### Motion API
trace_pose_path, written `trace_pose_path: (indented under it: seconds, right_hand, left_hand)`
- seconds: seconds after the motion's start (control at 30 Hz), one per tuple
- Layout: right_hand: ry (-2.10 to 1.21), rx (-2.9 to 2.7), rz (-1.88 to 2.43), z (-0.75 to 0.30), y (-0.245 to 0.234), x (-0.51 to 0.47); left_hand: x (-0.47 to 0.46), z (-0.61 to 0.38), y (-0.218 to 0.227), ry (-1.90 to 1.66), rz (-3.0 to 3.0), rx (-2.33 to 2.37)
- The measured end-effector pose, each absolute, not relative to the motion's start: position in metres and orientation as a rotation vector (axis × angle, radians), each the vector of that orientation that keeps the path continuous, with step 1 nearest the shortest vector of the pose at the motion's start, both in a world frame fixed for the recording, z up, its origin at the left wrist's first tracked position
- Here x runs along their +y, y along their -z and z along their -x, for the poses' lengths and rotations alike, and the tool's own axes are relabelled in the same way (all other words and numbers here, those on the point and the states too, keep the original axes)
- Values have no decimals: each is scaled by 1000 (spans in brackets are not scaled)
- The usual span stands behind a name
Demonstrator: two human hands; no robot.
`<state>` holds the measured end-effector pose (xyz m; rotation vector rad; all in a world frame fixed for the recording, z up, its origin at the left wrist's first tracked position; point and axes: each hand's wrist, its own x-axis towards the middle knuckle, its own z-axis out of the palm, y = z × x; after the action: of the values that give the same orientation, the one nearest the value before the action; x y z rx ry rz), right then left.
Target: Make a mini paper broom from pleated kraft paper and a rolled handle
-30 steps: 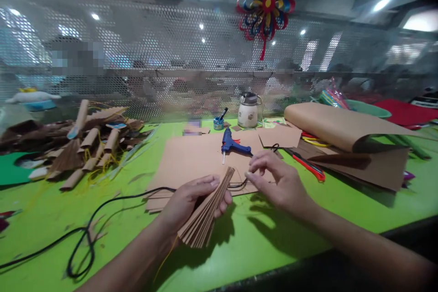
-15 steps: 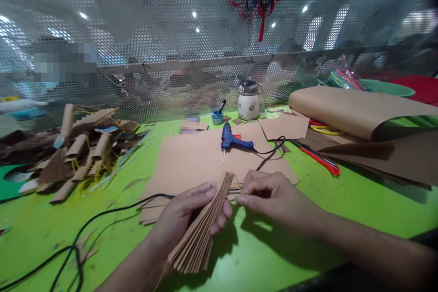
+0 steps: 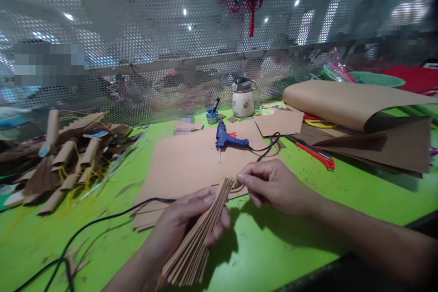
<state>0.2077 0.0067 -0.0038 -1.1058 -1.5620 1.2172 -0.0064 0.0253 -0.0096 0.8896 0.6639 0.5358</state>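
Paper pleats (image 3: 196, 237) in left fingers (image 3: 221, 221)

left grip (image 3: 183, 214) and right grip (image 3: 277, 187): two bare human hands
each has slim fingers (image 3: 260, 170), a rounded thumb tip and a back that broadens from the knuckles; the nails are too small to make out in detail. the wrists (image 3: 315, 201) run narrow and smooth into the left forearm (image 3: 135, 260) and right forearm (image 3: 362, 239), both bare as far as they show, even in outline and widening toward the elbow end.
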Motion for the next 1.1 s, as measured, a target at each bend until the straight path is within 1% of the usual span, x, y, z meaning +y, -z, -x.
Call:
trace_pose_path:
  seconds: [0.17, 0.3, 0.67, 0.83, 0.9, 1.03, 1.1]
  right_hand:
    - [-900, -1674, 1139, -206, 2, 6]
    - [-775, -1708, 1132, -206, 3, 6]
    - [-913, -1694, 1158, -207, 15, 13]
    - [-986, -1584, 1133, -220, 8, 21]
    - [-1092, -1566, 1041, -224, 5, 22]
    - [-1689, -1471, 766, -227, 6, 23]
    - [-1853, -1514, 681, -229, 7, 24]
  left_hand:
    - [21, 4, 5, -521, -886, 638]
    - [19, 2, 1, -505, -888, 665]
    - [17, 3, 7, -491, -899, 619]
    - [16, 3, 4, -486, -936, 633]
    - [16, 4, 3, -483, -957, 626]
    - [16, 7, 0, -415, -958, 568]
    - [15, 8, -4, -387, -948, 552]
